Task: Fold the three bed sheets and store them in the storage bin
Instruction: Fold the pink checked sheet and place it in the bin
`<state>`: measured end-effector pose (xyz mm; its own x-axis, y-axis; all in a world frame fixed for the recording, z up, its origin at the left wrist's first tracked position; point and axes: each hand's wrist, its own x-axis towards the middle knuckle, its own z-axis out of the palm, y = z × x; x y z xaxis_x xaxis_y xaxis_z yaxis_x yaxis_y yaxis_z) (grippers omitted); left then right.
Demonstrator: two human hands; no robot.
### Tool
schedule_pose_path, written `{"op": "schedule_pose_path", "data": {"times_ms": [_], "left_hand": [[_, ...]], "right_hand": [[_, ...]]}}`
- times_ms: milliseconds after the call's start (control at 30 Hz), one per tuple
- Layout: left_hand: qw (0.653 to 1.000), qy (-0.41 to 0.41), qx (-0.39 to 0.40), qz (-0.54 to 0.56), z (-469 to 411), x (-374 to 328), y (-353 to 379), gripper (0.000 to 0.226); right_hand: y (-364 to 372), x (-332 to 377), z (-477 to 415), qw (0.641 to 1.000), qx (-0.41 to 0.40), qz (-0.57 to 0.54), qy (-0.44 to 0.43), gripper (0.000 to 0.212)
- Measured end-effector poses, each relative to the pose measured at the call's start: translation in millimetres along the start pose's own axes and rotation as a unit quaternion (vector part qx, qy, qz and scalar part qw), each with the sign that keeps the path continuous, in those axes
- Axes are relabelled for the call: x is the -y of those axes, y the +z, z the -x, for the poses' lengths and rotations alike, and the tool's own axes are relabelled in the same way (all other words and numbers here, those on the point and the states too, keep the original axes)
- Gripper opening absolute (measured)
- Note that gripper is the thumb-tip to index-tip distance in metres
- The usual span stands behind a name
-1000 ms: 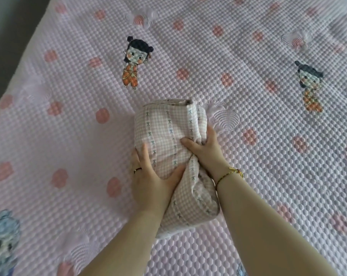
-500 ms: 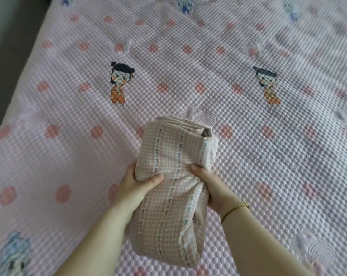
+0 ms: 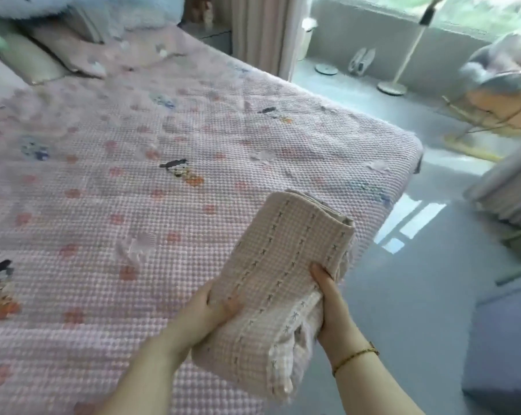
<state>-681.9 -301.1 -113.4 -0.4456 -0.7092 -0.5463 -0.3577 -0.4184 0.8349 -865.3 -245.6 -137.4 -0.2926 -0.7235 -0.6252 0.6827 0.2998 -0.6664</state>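
I hold the folded pink-and-beige checked cotton bed sheet (image 3: 278,265) over the near edge of the pink quilted bed (image 3: 133,211); my left hand (image 3: 207,310) and my right hand (image 3: 332,310) take it from either side, fingers (image 3: 320,275) clamped on the bundle; I judge it light, soft and floppy, its loose layers apt to slide open at the near end, so a grip across the middle folds suits best; the storage bin I cannot pick out.
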Motion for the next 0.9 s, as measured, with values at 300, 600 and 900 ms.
{"op": "schedule_pose_path", "data": {"times_ms": [300,600,900], "left_hand": [[0.974,0.034,0.167,-0.151,-35.7,-60.8,222.5,0.057],[0.928,0.085,0.276,-0.237,-44.0,-93.8,465.0,0.098],[0.891,0.072,0.333,-0.299,-101.1,-118.6,601.2,0.093]], "right_hand": [[-206.1,74.6,76.0,0.96,-0.15,-0.206,-0.116,0.095],[-405.3,139.5,134.7,0.905,-0.223,-0.321,-0.166,0.105],[-515.9,187.9,115.7,0.883,-0.227,-0.382,-0.153,0.087]]}}
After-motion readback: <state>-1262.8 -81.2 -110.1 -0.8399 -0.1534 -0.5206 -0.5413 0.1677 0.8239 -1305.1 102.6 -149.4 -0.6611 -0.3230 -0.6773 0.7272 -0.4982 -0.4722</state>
